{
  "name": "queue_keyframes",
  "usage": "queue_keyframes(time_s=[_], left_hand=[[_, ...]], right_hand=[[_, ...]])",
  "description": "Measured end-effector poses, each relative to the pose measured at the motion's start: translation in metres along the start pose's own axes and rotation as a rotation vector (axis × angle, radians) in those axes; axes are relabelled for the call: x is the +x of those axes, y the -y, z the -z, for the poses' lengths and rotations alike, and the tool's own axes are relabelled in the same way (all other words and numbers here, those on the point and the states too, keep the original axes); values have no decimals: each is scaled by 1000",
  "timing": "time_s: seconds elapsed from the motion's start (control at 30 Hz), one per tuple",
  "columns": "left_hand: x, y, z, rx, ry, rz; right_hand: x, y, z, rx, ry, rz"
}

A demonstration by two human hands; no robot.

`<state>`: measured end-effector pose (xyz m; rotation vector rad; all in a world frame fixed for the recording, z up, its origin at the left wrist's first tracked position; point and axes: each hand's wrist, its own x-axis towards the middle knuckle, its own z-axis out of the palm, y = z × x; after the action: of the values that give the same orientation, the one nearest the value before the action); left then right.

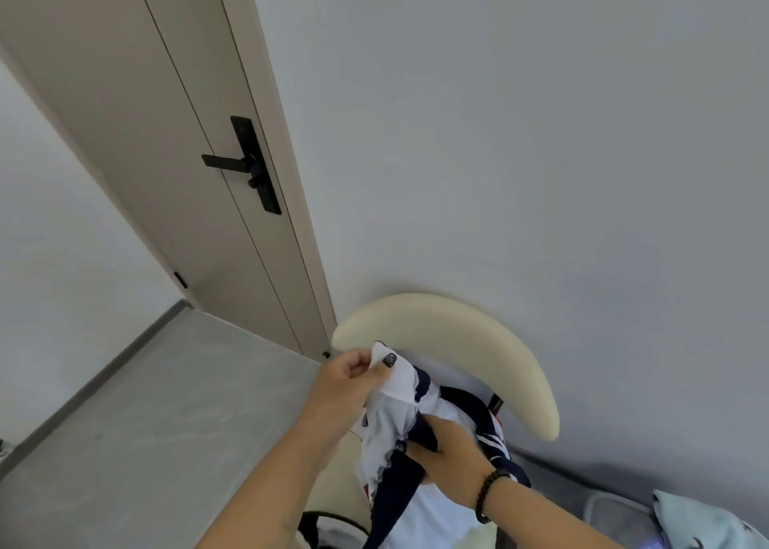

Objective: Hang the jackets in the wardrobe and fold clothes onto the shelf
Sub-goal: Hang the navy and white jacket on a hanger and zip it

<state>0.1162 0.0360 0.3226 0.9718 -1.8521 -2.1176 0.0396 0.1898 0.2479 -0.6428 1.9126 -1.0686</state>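
Observation:
A white and navy garment (393, 421) with red accents hangs bunched between my two hands, over a cream chair. My left hand (347, 386) pinches its upper white edge near the chair's backrest, thumb on top of the cloth. Lower down, my right hand (447, 450), with a dark bead bracelet on the wrist, grips a navy part of the same garment. The rest of the garment drapes down onto the chair seat. No wardrobe or shelf is in view.
The cream chair's curved backrest (466, 340) stands against a white wall. A beige door (174, 140) with a black handle (245, 165) is to the left. Grey floor (145, 423) lies at lower left. A pale blue cloth (703, 523) lies at the bottom right.

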Motion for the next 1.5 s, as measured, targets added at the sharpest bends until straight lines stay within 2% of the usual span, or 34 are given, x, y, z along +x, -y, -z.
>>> queue_keyframes(time_s=[0.13, 0.23, 0.3, 0.43, 0.57, 0.8, 0.9, 1.0, 1.17, 1.27, 1.33, 1.43, 1.5], left_hand=[[-23, 3, 17, -464, 53, -36], [-47, 21, 34, -604, -1, -23], [-65, 38, 48, -585, -27, 3], [-107, 62, 82, -505, 44, -4], [-153, 69, 114, -215, 171, -51], [-227, 63, 139, 183, 107, -230], [-244, 55, 139, 318, -23, -376], [-253, 40, 141, 323, -82, -437], [-268, 6, 157, 152, -63, -297], [-282, -13, 162, -48, -121, -301], [-290, -28, 161, -172, -166, -315], [-298, -52, 158, -245, -252, -376], [-302, -69, 155, -256, -287, -443]], right_hand=[[-19, 39, -1, -35, -25, 68], [-38, 72, -13, -92, -43, 129], [-52, 95, -25, -113, -75, 174], [-81, 137, -59, -117, -199, 253], [-113, 176, -92, -76, -323, 371], [-167, 240, -140, 58, -460, 505], [-185, 263, -152, 128, -467, 564], [-194, 285, -160, 83, -482, 641], [-189, 303, -155, 38, -485, 701], [-180, 304, -143, 142, -357, 618], [-177, 297, -138, 69, -247, 576], [-181, 275, -136, -138, -42, 678], [-190, 257, -136, -142, 156, 723]])
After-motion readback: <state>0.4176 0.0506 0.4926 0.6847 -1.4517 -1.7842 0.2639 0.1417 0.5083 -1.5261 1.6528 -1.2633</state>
